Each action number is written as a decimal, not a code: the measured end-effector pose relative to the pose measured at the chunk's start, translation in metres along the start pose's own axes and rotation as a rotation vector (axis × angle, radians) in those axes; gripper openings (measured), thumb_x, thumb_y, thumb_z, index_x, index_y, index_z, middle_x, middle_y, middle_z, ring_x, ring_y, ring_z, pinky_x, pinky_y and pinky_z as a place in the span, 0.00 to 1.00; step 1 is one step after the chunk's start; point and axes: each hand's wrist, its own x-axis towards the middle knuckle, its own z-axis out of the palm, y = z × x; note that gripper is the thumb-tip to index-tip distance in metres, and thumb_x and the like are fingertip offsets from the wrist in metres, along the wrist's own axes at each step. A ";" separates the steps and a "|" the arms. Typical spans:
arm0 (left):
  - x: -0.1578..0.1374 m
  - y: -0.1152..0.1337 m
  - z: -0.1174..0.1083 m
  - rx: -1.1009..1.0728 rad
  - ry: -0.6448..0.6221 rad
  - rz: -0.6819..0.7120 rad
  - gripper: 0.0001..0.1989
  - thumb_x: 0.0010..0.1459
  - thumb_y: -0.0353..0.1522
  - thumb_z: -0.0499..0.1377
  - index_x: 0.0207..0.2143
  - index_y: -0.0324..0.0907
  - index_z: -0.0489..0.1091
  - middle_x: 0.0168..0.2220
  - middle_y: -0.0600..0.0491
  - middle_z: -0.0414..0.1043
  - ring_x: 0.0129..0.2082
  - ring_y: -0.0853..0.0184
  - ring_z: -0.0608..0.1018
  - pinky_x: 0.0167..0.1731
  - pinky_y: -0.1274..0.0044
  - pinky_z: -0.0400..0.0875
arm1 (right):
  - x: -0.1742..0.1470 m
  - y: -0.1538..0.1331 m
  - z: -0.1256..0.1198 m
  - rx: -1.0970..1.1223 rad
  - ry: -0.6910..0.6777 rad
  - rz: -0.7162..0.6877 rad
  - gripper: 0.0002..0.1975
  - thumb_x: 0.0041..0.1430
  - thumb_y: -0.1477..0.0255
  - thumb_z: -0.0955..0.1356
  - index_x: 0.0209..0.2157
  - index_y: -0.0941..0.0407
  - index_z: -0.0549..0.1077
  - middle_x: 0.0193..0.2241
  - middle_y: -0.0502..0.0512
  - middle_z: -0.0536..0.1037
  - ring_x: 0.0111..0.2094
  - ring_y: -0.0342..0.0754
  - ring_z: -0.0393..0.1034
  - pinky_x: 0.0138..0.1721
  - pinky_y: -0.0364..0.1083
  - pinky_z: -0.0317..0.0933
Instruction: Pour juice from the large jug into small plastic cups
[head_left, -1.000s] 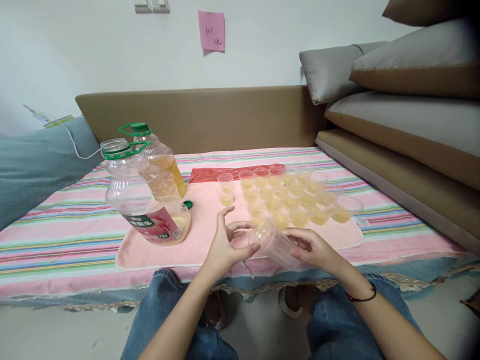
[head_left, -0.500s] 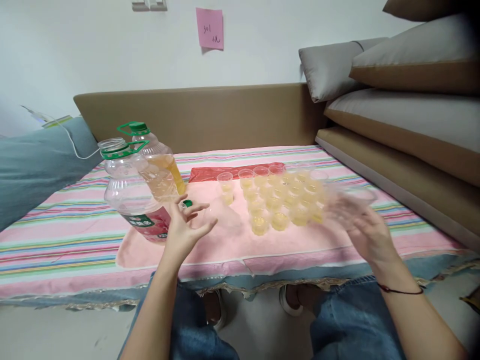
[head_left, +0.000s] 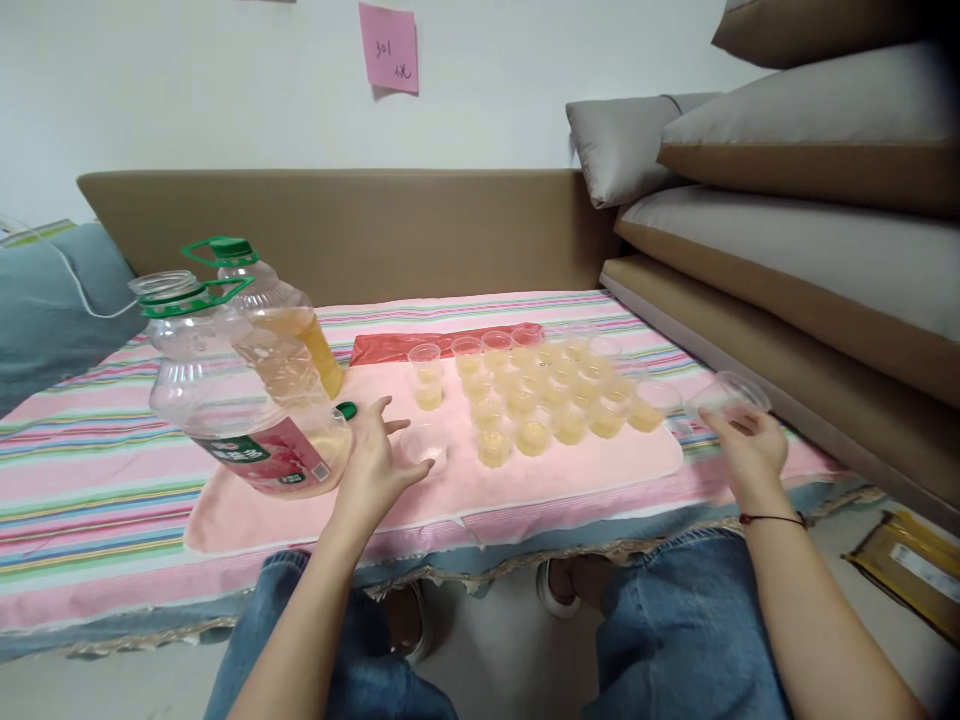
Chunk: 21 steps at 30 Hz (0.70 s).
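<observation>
The left hand point(head_left: 381, 455) is spread beside a cup point(head_left: 427, 442) at its three o'clock; contact is unclear. At three o'clock from the part-filled cups point(head_left: 533, 437), the right hand point(head_left: 752, 447) grips a clear stack point(head_left: 721, 394). One second ago, both hands met at that stack.

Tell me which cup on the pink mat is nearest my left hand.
The clear cup right beside your left hand. It shows no yellow drink, unlike the front row of cups to its right.

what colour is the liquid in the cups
The liquid is pale yellow, best seen in the head view.
</observation>
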 end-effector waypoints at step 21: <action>-0.013 -0.013 -0.076 0.110 0.970 0.005 0.60 0.42 0.40 0.74 0.66 0.36 0.38 0.69 0.31 0.38 0.72 0.50 0.47 0.70 0.60 0.44 | -0.006 -0.001 0.011 -0.340 0.024 0.251 0.48 0.26 0.68 0.82 0.52 0.54 0.63 0.38 0.56 0.71 0.37 0.55 0.70 0.41 0.52 0.63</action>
